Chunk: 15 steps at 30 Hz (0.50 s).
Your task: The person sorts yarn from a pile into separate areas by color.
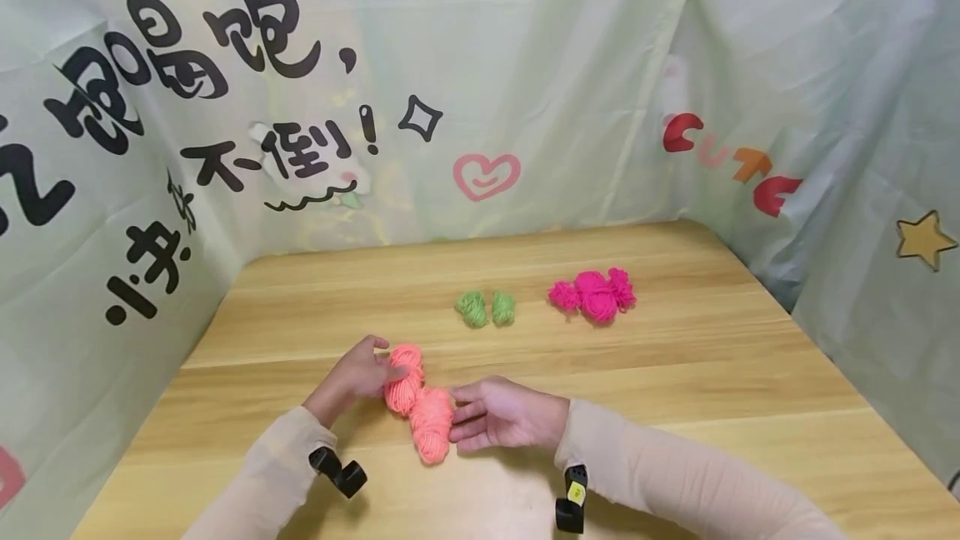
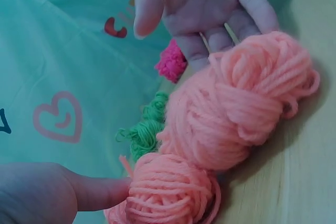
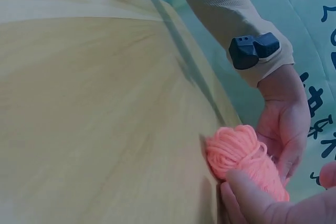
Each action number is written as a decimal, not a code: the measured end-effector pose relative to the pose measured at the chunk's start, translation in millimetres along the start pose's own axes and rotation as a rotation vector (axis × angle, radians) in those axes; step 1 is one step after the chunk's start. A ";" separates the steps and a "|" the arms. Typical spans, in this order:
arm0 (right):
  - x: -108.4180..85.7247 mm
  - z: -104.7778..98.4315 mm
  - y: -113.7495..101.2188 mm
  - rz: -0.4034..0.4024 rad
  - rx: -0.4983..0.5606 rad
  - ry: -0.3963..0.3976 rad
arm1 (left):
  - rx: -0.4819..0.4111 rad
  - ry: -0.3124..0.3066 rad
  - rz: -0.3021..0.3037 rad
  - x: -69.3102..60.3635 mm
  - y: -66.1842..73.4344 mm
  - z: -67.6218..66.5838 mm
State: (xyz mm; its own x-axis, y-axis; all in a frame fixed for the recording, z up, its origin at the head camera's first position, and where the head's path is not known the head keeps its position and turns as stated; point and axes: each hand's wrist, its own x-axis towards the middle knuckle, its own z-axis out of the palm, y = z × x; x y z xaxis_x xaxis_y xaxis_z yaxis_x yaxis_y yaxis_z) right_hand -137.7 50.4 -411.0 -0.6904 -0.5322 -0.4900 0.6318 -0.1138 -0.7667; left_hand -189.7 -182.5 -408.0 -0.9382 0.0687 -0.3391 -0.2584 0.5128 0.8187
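Observation:
Two coral bundles of yarn lie end to end on the table, touching each other. My left hand [image 1: 362,369] grips the farther coral yarn bundle [image 1: 402,394] from the left, its thumb laid across the strands; its other fingers are partly hidden. Nearer to me is the second coral yarn bundle [image 1: 432,425], larger in the left wrist view. Against its right side rests my right hand [image 1: 506,412], with the fingers extended and the palm turned towards the yarn. In the left wrist view that same right hand [image 2: 205,9] shows its open palm behind the bundle.
Two small green yarn bundles [image 1: 472,308] lie farther back on the wooden table [image 1: 637,373]. To their right is a magenta yarn cluster [image 1: 597,297]. A printed curtain [image 1: 562,107] hangs along the back and both sides.

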 end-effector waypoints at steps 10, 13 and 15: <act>11.9 2.3 -5.5 -0.010 0.017 0.016 | -0.068 -0.019 -0.009 5.3 4.6 5.6; 17.0 4.1 -3.9 -0.019 -0.008 0.024 | -0.063 -0.019 -0.015 4.7 5.4 6.5; 19.8 5.5 -2.8 -0.023 -0.036 0.037 | -0.062 -0.023 -0.013 5.0 5.8 7.6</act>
State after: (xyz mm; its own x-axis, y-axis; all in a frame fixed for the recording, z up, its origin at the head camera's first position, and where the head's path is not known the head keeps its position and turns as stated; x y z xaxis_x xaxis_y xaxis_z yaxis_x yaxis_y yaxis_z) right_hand -151.2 35.5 -416.2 -0.7178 -0.4982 -0.4864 0.6029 -0.0953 -0.7921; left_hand -194.2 -172.6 -408.5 -0.9294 0.0824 -0.3597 -0.2849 0.4595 0.8413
